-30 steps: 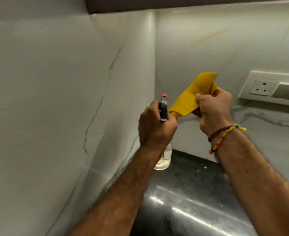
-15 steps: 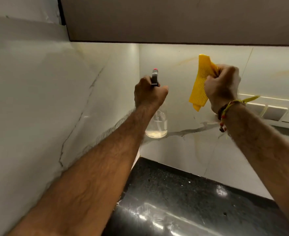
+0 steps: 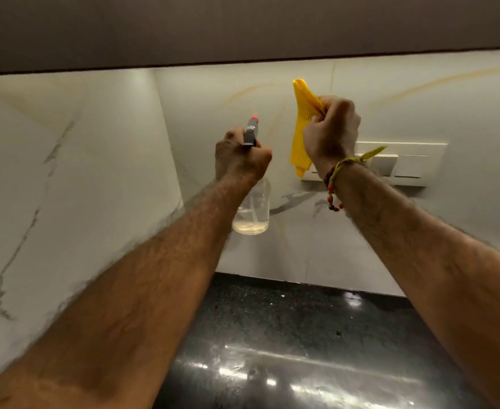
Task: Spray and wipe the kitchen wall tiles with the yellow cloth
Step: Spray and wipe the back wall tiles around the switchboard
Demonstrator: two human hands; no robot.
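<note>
Spray bottle (image 3: 251,211) upright, nozzle toward wall tiles (image 3: 213,119); yellow cloth (image 3: 301,125) hanging vertical.

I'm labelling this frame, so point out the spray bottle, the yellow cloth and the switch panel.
spray bottle (image 3: 251,214), head view, clear body.
yellow cloth (image 3: 301,134), head view, hanging fold.
switch panel (image 3: 411,165), head view, right-hand plate.

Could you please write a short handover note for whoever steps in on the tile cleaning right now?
Left hand: closed on the spray bottle, raised, nozzle towards the back wall tiles; little liquid left.
Right hand: gripping the bunched yellow cloth, held up in front of the switch panel.
Done: no wet patch or wiping is discernible.
Left: spray the tiles, avoiding the switch panel, then wipe.
</note>
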